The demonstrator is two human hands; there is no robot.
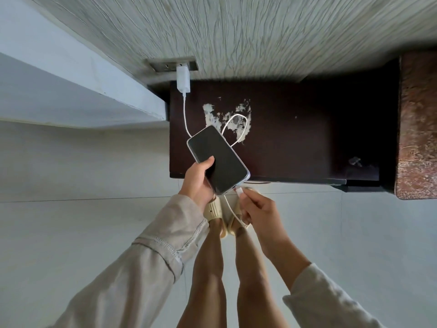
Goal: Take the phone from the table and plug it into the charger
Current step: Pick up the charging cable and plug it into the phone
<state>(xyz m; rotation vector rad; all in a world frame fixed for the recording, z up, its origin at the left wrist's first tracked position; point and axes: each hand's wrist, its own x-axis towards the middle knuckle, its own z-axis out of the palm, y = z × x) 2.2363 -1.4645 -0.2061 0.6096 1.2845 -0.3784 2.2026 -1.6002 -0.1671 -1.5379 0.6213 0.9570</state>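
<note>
The phone (218, 159) sits screen-up in the left hand (197, 181), thumb pressed on its dark glass, held just over the near edge of the dark table (295, 138). Right beside its lower end, the right hand (257, 211) pinches the white cable plug (238, 191) between fingertips, its tip touching or almost touching the phone's bottom port; I cannot tell if it is seated. Beyond the left hand the cable (236, 129) loops across the tabletop up to the white charger (183, 79) in the wall socket (165, 65).

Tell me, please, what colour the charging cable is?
White, like its wall adapter; the cable shows clearly in the head view.
</note>
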